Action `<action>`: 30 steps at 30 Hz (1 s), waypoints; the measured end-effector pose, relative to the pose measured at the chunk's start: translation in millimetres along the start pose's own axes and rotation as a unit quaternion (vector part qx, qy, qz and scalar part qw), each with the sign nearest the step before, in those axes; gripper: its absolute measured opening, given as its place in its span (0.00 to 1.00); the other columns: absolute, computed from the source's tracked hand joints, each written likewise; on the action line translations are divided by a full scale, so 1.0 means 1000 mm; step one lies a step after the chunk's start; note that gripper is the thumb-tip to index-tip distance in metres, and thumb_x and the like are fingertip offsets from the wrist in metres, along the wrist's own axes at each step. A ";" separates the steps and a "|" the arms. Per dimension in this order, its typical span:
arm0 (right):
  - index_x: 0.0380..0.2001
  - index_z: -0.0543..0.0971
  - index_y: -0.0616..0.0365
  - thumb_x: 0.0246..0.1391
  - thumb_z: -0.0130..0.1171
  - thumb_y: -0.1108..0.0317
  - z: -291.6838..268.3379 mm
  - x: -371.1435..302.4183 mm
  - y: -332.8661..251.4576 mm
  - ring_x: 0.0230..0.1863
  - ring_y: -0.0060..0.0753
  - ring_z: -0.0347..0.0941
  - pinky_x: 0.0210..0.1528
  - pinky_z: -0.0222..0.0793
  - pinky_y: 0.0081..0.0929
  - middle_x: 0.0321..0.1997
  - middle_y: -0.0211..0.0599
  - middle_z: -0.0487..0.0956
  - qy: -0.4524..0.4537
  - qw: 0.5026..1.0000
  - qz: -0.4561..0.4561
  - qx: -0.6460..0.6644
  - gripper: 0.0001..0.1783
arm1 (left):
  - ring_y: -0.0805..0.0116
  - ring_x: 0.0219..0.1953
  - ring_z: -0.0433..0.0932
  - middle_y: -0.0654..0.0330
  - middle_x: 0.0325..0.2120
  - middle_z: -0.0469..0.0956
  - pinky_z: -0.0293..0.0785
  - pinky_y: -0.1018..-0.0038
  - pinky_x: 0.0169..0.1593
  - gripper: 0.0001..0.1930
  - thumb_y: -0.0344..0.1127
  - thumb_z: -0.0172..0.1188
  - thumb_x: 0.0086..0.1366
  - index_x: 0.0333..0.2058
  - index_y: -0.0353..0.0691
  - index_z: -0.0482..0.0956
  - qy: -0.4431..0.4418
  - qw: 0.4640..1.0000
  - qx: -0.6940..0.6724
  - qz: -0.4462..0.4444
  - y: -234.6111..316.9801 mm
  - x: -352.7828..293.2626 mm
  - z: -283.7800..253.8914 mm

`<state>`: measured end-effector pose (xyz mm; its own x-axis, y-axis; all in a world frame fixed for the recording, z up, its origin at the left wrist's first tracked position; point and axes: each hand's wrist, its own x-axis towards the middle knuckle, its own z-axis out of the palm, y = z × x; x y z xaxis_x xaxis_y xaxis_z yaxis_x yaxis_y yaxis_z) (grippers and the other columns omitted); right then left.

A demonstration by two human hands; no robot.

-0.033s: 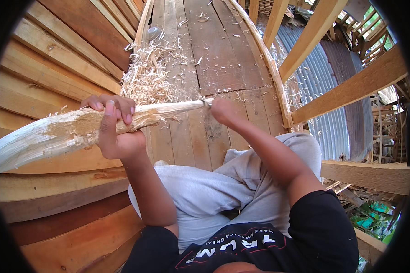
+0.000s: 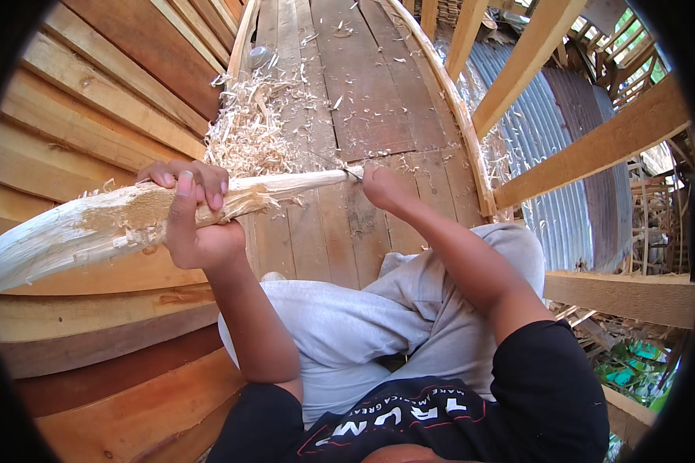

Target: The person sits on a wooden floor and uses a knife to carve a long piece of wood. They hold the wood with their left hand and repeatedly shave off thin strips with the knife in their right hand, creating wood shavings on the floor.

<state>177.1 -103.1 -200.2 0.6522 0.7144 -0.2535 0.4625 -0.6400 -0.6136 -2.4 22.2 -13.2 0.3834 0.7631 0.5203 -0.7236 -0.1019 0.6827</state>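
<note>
A pale, peeled length of wood runs from the left edge toward the middle, thick and curved at the left and tapering to a narrow end at the right. My left hand is wrapped round its middle, next to a rough, splintered patch. At the narrow end, my right hand is closed on a knife, its handle hidden in the fist. The thin dark knife blade lies across the wood just left of that fist.
Curled wood shavings are heaped on the plank floor beyond the wood. Overlapping wall boards stand close on the left. On the right are railing beams with corrugated metal sheets past them. My crossed legs are below.
My right hand has shifted very slightly to the right, and more of the knife blade now shows across the wood. My left hand and the wood look the same.
</note>
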 end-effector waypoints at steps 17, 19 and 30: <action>0.32 0.77 0.70 0.59 0.32 0.58 -0.015 -0.011 -0.023 0.41 0.62 0.73 0.47 0.66 0.52 0.39 0.62 0.76 -0.028 0.999 -0.009 -0.035 0.28 | 0.74 0.17 0.61 0.61 0.18 0.63 0.61 0.75 0.26 0.09 0.25 0.50 0.55 0.34 0.40 0.62 -0.042 0.999 -0.016 0.024 0.000 0.005 -0.011; 0.33 0.77 0.69 0.59 0.32 0.58 -0.031 -0.029 -0.076 0.41 0.62 0.73 0.46 0.66 0.53 0.39 0.61 0.77 -0.050 0.998 -0.029 0.005 0.27 | 0.74 0.17 0.62 0.61 0.18 0.63 0.61 0.75 0.26 0.10 0.25 0.50 0.55 0.35 0.40 0.62 -0.065 0.997 -0.015 0.031 0.000 0.006 -0.011; 0.33 0.78 0.65 0.57 0.38 0.64 -0.017 -0.019 -0.041 0.39 0.54 0.77 0.43 0.70 0.48 0.37 0.55 0.79 -0.007 0.996 -0.017 -0.082 0.19 | 0.73 0.18 0.62 0.60 0.19 0.62 0.61 0.75 0.27 0.11 0.26 0.52 0.55 0.35 0.40 0.60 -0.117 0.992 -0.022 0.030 -0.001 -0.002 -0.002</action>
<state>155.9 -94.9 -157.9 0.6265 0.7398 -0.2453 0.5769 -0.6518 -0.4922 -3.7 21.9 -16.1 0.4578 0.5875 0.6673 -0.7718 -0.1099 0.6263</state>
